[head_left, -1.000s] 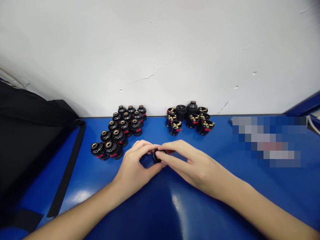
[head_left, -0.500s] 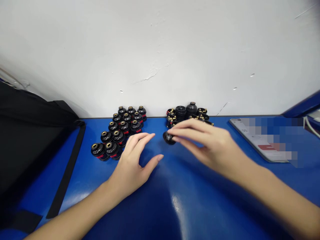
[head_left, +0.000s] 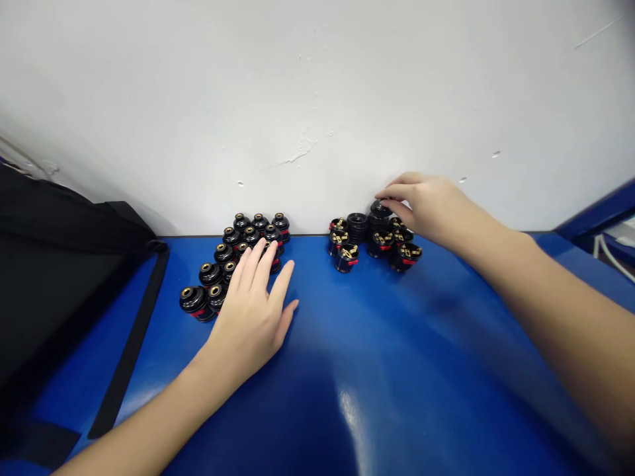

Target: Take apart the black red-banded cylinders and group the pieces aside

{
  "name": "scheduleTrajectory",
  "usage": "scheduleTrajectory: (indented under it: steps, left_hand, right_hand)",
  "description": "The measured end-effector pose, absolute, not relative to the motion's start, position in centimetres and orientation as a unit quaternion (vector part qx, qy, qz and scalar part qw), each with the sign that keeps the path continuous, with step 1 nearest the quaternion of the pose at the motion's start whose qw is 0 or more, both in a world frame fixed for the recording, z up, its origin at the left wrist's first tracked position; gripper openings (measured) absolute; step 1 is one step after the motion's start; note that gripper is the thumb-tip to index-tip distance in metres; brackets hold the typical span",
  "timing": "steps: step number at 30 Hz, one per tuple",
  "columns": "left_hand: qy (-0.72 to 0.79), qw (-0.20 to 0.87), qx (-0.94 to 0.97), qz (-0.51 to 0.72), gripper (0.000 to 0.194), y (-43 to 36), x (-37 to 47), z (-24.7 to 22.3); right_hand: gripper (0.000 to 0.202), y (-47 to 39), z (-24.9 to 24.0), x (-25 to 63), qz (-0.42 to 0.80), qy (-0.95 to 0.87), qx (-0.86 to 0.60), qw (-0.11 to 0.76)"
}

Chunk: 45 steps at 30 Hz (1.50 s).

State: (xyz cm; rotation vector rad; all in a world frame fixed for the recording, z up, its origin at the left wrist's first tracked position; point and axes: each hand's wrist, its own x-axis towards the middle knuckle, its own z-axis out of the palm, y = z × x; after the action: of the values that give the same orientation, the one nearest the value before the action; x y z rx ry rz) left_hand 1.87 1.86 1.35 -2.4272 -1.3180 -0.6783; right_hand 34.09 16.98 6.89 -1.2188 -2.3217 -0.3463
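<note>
My left hand point(head_left: 253, 311) is spread, palm down, over the near right side of a group of black domed parts point(head_left: 194, 301) with brass-coloured tops and red marks. It holds nothing. At the wall, my right hand point(head_left: 421, 201) has its thumb and fingers closed round a black cap point(head_left: 381, 209) at the top of a stack of black pieces. Beside that stack stands a black ribbed piece point(head_left: 357, 227). Several open black cups point(head_left: 346, 258) with brass contacts and red marks stand around them.
The blue table point(head_left: 307, 396) meets a white wall point(head_left: 297, 99) behind the parts. A black bag point(head_left: 59, 264) with a strap point(head_left: 129, 344) lies at the left. White cables point(head_left: 608, 251) show at the right edge.
My right hand has moved back and right from the middle to the stack by the wall. My left hand has spread and shifted slightly left. The phone at the right no longer shows.
</note>
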Motion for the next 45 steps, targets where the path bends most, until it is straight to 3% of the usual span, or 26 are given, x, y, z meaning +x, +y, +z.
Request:
scheduleTrajectory:
  steps: [6, 25, 34, 45]
  left_hand:
    - [-0.462, 0.189, -0.842, -0.203, 0.049, 1.8, 1.8, 1.1]
    - [-0.471, 0.19, -0.838, -0.199, 0.05, 1.7, 1.8, 0.9]
    - [-0.467, 0.201, -0.837, -0.201, 0.051, 1.8, 1.6, 0.7]
    - [-0.455, 0.109, -0.841, -0.272, 0.065, 2.1, 1.5, 0.0]
  right_hand:
    - [0.034, 17.6, 7.1, 34.0, -0.119, -0.86, -0.454, 0.201]
    - [0.021, 16.6, 6.9, 33.3, -0.098, -0.853, -0.467, 0.212]
    - [0.019, 14.0, 7.7, 31.9, -0.101, -0.834, -0.448, 0.306]
    - [0.012, 6.2, 6.3, 27.3, 0.115, -0.881, -0.392, 0.238]
